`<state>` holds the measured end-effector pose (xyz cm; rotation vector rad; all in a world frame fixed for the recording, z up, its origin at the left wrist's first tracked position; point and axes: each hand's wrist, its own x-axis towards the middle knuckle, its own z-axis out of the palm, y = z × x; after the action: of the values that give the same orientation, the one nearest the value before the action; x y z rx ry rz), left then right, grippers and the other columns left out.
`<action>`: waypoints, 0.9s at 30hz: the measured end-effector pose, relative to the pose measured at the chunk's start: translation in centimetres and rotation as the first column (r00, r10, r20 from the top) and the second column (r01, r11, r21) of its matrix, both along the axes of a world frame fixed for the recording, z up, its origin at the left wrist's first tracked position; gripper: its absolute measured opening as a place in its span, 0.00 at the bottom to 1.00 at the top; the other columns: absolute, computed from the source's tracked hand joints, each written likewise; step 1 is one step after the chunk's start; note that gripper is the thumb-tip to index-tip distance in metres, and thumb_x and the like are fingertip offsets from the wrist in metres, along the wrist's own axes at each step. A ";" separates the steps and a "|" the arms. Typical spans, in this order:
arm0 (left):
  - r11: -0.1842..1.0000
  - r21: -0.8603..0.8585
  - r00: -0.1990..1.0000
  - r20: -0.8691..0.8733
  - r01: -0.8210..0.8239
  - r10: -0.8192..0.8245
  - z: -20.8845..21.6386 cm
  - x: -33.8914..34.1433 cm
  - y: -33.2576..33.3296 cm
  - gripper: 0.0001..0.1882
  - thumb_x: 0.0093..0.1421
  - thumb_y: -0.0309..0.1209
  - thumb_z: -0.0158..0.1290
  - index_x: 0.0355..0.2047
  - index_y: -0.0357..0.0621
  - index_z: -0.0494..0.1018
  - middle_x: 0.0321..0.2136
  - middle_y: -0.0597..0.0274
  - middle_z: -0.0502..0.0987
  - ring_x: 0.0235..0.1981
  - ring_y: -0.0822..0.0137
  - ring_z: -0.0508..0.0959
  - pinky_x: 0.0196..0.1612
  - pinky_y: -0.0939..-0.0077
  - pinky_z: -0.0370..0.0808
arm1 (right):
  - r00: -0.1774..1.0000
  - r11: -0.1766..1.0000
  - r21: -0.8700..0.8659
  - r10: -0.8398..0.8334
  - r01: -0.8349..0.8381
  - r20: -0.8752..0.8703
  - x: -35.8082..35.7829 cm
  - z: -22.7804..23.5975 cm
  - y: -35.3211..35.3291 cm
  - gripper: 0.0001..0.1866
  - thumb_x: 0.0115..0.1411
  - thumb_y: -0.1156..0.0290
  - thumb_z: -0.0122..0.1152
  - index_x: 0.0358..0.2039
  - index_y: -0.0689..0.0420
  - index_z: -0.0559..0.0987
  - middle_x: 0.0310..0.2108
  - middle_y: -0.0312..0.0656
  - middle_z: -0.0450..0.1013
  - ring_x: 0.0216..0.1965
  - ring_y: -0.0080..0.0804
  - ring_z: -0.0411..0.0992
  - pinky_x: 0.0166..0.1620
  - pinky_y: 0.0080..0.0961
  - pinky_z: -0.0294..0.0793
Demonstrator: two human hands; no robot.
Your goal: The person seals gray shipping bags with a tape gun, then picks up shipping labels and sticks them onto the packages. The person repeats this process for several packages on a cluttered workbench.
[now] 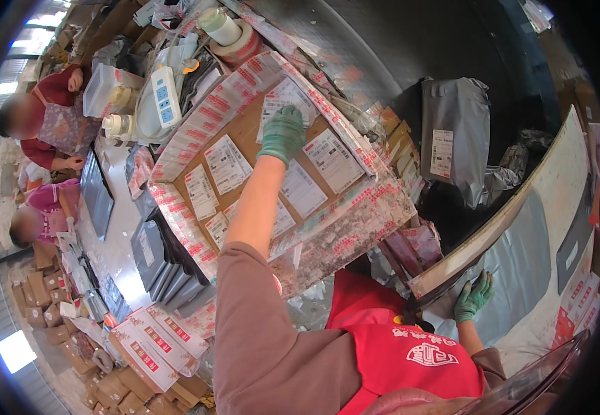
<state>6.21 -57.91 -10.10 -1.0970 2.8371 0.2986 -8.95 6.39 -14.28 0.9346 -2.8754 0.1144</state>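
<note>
My left hand [283, 133], in a green glove, reaches up onto a cardboard board [248, 131] covered with white shipping labels [227, 164]; its fingers press on one label near the board's top. My right hand [473, 297], also green-gloved, rests low at the right on a grey plastic mailer bag [521, 263] beside a long pale board edge. I wear a red apron and a brown sleeve.
A grey packed parcel [454, 135] with a label lies on the dark conveyor belt [383, 48]. A white power strip [164, 97] and tape roll [234, 38] sit at the top. Stacked grey mailers [168, 270] and red-white boxes [151, 342] are lower left. Two people [44, 117] work at the left.
</note>
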 end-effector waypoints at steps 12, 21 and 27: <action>0.996 -0.054 0.947 -0.317 -0.073 0.052 -1.4 2.6 -2.9 0.09 0.52 0.28 0.52 0.34 0.46 0.76 0.39 0.53 0.76 0.40 0.50 0.76 0.43 0.59 0.73 | 1.000 0.999 -0.035 -0.008 0.008 0.002 0.3 0.4 -0.3 0.30 0.56 0.62 0.51 0.59 0.60 0.63 0.58 0.50 0.62 0.62 0.50 0.55 0.63 0.46 0.49; 0.971 -0.109 0.848 -0.514 -0.215 0.130 -1.6 4.6 -2.0 0.09 0.51 0.27 0.55 0.35 0.48 0.77 0.39 0.58 0.76 0.42 0.54 0.75 0.45 0.61 0.72 | 1.000 0.999 -0.040 -0.006 0.006 -0.002 0.4 0.6 -0.7 0.30 0.56 0.62 0.51 0.59 0.59 0.64 0.58 0.50 0.62 0.62 0.50 0.55 0.63 0.46 0.50; 0.918 0.330 0.783 -0.501 -0.222 0.369 -3.8 5.1 -3.2 0.19 0.51 0.24 0.53 0.45 0.50 0.75 0.48 0.53 0.74 0.50 0.56 0.73 0.51 0.64 0.70 | 0.997 0.997 -0.074 0.009 -0.015 -0.071 0.1 -0.4 0.9 0.31 0.53 0.60 0.53 0.57 0.60 0.66 0.56 0.50 0.64 0.60 0.50 0.58 0.62 0.46 0.51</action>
<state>11.31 -61.11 -13.92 -1.6196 2.9285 1.1558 -8.90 7.26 -14.69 0.9233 -2.7810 0.1840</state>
